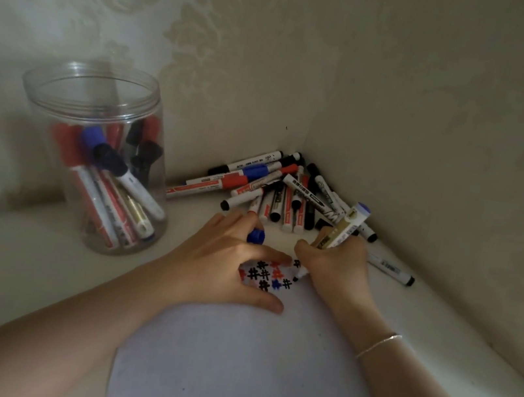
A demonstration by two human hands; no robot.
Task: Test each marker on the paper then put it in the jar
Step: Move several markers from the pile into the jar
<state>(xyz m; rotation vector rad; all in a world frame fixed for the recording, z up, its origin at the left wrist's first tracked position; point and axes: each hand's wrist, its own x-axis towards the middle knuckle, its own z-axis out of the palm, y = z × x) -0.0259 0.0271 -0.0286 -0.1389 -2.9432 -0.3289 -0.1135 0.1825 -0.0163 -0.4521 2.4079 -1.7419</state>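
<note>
My right hand point(336, 265) grips a gold-bodied marker point(345, 228) with a blue end, its tip down on the white paper point(244, 367) beside several black, red and blue test marks point(267, 274). My left hand point(223, 261) presses flat on the paper, thumb and forefinger spread around the marks, with a blue cap point(255, 235) held between its fingers. A clear plastic jar point(96, 151) stands open at the left with several markers inside. A pile of markers point(282, 191) lies in the corner behind my hands.
Two patterned walls meet in a corner right behind the pile. One loose black-capped marker point(390, 270) lies on the white surface to the right of my right hand. A thin bracelet point(378, 345) circles my right wrist.
</note>
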